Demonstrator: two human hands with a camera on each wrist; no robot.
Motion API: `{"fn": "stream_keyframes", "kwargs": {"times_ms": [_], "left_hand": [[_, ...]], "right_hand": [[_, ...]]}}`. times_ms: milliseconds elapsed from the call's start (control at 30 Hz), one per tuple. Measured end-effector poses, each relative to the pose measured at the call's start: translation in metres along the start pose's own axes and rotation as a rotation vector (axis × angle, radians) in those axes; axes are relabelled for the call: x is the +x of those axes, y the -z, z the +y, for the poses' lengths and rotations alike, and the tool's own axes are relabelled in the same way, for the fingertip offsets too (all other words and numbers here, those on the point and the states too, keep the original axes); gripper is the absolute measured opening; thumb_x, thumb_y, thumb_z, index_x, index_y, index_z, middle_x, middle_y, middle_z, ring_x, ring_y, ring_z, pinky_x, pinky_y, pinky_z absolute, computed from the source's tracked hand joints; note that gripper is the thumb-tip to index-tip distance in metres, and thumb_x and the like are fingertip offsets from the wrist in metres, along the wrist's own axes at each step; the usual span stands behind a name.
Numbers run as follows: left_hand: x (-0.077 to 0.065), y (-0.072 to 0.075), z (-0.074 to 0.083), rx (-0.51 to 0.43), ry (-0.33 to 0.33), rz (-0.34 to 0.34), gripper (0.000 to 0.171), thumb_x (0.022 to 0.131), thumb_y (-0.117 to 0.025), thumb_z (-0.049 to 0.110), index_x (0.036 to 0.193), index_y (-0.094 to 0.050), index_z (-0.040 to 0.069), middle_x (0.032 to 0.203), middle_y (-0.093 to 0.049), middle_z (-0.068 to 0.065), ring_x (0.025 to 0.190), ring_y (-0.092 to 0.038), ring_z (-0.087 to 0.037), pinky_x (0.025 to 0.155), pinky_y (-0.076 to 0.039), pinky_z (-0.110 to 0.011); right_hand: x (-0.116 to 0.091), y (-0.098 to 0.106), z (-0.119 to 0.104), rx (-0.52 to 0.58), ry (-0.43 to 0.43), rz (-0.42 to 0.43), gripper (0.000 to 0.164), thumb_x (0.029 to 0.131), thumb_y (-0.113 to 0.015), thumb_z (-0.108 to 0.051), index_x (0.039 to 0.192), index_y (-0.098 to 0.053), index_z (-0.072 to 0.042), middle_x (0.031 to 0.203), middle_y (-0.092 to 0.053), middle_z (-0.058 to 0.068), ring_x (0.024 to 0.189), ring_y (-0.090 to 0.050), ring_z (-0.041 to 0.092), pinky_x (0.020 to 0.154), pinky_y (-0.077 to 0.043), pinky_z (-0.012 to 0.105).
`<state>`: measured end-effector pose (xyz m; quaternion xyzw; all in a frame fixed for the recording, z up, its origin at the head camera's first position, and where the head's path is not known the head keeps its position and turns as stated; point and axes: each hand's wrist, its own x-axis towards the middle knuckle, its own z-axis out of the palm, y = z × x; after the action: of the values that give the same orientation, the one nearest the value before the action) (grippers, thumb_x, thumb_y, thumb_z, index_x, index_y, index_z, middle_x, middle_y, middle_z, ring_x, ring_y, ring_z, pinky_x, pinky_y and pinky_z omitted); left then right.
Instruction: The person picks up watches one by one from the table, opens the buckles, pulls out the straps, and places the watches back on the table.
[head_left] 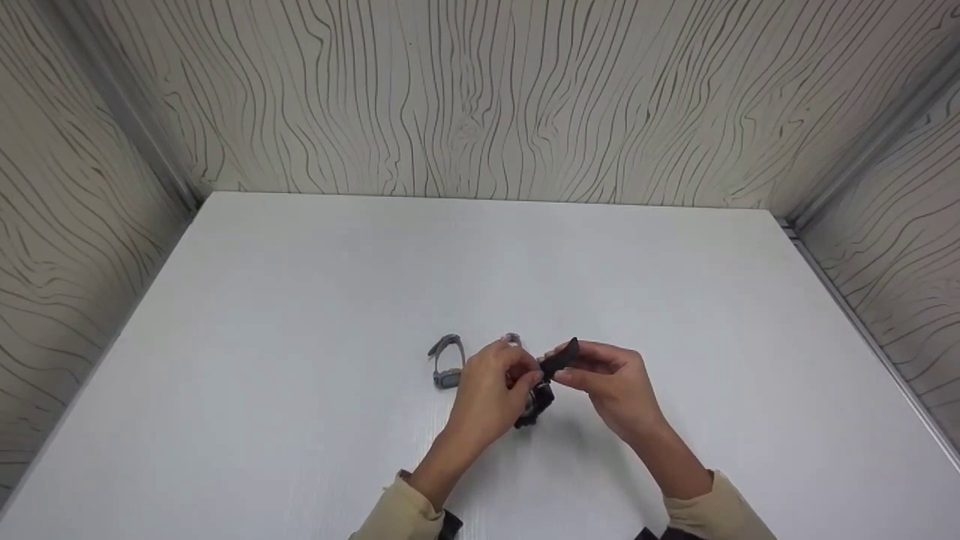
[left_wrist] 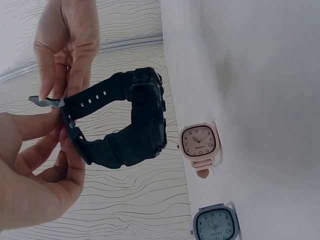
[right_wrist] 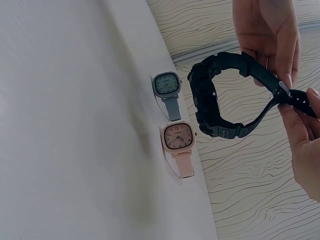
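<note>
A chunky black wristwatch (head_left: 535, 403) is held up over the table, its strap closed into a loop, as the left wrist view shows. My left hand (head_left: 489, 386) pinches the strap beside the buckle (right_wrist: 283, 90). From the other side my right hand (head_left: 616, 386) grips the strap's loose end (head_left: 562, 360), which sticks out past the buckle. Both hands meet at the buckle, and the watch case hangs away from the fingers. Part of the case is hidden behind my left hand in the head view.
On the white table (head_left: 300, 300) beyond my hands stand a blue-grey watch (head_left: 448, 377) and a pink watch (left_wrist: 199, 141), side by side with their straps looped. The left hand mostly covers the pink one in the head view. Wood-patterned panels (head_left: 465, 105) enclose the table.
</note>
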<state>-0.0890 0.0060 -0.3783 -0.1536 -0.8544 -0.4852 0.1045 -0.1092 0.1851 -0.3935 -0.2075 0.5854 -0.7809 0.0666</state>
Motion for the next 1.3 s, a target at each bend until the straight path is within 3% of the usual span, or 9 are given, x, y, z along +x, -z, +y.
{"fn": "stream_keyframes", "kwargs": {"times_ms": [433,800,1300], "left_hand": [[-0.0017,-0.0005,-0.0018,-0.029,-0.017,0.002,0.012,0.08,-0.066,-0.001,0.082,-0.064,0.01,0.077,-0.056,0.002,0.071,-0.051,-0.009,0.061,-0.044,-0.02],[-0.0035,0.0029,-0.0011,-0.064,0.018,-0.025,0.009,0.082,-0.065,0.001,0.081,-0.062,0.009,0.079,-0.056,0.003,0.073,-0.053,-0.009,0.064,-0.048,-0.02],[-0.0051,0.0048,-0.0032,-0.054,0.013,0.043,0.012,0.078,-0.066,-0.004,0.078,-0.062,0.008,0.077,-0.053,0.001,0.072,-0.051,-0.01,0.062,-0.046,-0.022]], "right_hand": [[0.0002,0.0003,0.0009,0.019,0.01,-0.007,0.027,0.078,-0.057,0.019,0.104,-0.061,0.012,0.097,-0.065,0.015,0.094,-0.062,0.026,0.082,-0.05,0.035],[-0.0008,-0.0019,-0.0002,0.013,-0.007,0.03,0.025,0.077,-0.058,0.018,0.101,-0.061,0.013,0.095,-0.065,0.016,0.093,-0.063,0.027,0.082,-0.05,0.036],[-0.0009,-0.0026,-0.0025,0.009,-0.027,0.068,0.025,0.077,-0.059,0.018,0.102,-0.06,0.014,0.095,-0.065,0.015,0.094,-0.063,0.027,0.084,-0.048,0.038]]}}
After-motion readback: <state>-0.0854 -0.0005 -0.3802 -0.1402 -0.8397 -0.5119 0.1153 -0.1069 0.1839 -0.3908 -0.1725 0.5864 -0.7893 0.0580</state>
